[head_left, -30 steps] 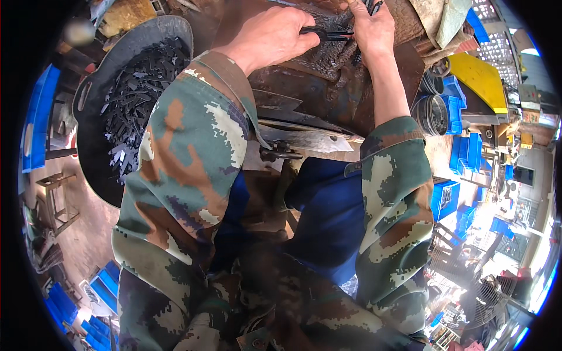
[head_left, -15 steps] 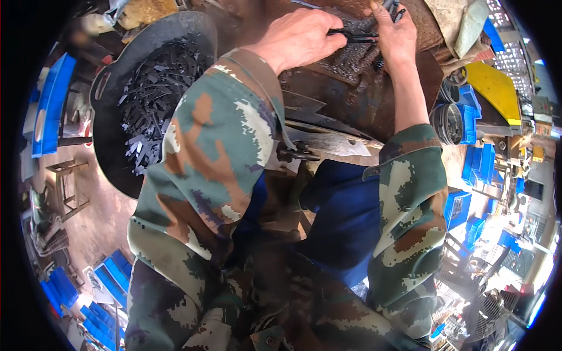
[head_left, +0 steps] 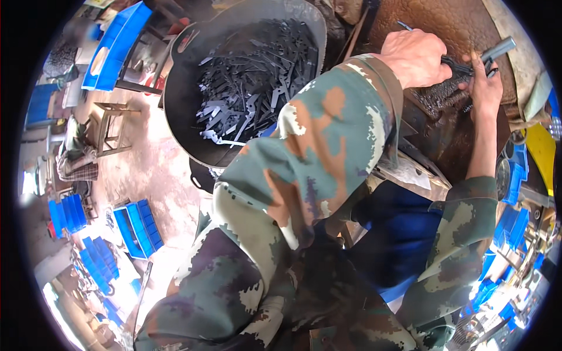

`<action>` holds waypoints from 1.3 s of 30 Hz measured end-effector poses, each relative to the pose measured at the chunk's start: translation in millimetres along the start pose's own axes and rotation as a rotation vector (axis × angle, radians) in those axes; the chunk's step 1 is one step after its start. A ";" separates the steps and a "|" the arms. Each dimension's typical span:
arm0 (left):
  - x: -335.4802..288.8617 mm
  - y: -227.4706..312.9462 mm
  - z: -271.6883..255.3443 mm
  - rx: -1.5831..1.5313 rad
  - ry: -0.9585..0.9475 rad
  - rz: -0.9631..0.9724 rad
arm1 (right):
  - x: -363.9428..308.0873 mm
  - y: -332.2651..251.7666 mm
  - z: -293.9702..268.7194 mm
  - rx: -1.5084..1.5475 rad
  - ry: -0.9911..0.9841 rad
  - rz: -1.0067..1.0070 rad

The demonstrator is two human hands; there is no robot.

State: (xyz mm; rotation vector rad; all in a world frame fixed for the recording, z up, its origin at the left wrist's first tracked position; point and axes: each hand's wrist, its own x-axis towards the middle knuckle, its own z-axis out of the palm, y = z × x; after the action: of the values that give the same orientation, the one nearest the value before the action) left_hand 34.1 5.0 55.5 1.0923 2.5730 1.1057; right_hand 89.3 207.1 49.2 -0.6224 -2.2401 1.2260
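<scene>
My left hand is closed over the worktop, its fingers wrapped on dark metal pieces that reach toward the other hand. A thin rod sticks out past its knuckles. My right hand is closed too, thumb up, gripping a grey metal cylinder with dark parts beside it. The two hands are close together. Under them lies a wet-looking, dark, rough patch on the brown oily worktop. Exactly how the held pieces fit together is hidden by the fingers.
A large black tub, heaped with flat dark metal strips, stands left of my left arm. Blue bins and a wooden stool frame are on the floor farther left. A yellow panel and more blue bins stand at the right.
The view has swung left, so tub and hands appear farther right. My hands stay close together over the worktop; the grey cylinder now shows more plainly in my right hand.
</scene>
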 end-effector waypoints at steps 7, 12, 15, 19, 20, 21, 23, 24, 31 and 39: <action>0.5 7.4 -5.0 -0.130 0.158 -0.026 | 1.9 -3.6 -0.9 0.015 0.048 -0.010; -5.6 15.1 -10.2 -0.159 0.203 0.023 | -3.7 -9.1 5.3 0.089 0.029 0.002; -7.9 26.4 -14.1 -0.183 0.209 0.054 | -0.8 -7.2 0.5 0.073 0.046 0.004; -12.2 35.4 -14.0 -0.234 0.250 0.098 | 0.0 -5.1 -6.8 0.118 0.031 0.005; -14.9 36.1 -15.9 -0.237 0.263 0.101 | -4.3 -9.4 -3.8 0.136 0.046 0.004; -17.9 35.1 -17.9 -0.221 0.250 0.087 | -4.2 -10.3 -2.9 0.116 0.027 0.027; -16.7 31.1 -17.5 -0.207 0.271 0.087 | -4.5 -16.4 0.0 0.114 0.052 0.037; -15.6 27.8 -16.3 -0.208 0.276 0.081 | -5.0 -18.8 0.2 0.111 0.064 0.032; -0.6 -0.4 -11.9 -0.234 0.256 0.074 | 1.9 -4.9 5.6 0.142 0.053 -0.007; 6.1 -1.6 -7.5 -0.239 0.194 -0.004 | -2.2 -8.1 2.0 0.112 0.066 -0.012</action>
State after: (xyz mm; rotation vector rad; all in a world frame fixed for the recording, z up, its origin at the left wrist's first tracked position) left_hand 25.8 4.0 60.6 0.9657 2.4925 1.5405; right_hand 88.5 200.5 54.8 -0.5962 -2.1020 1.2960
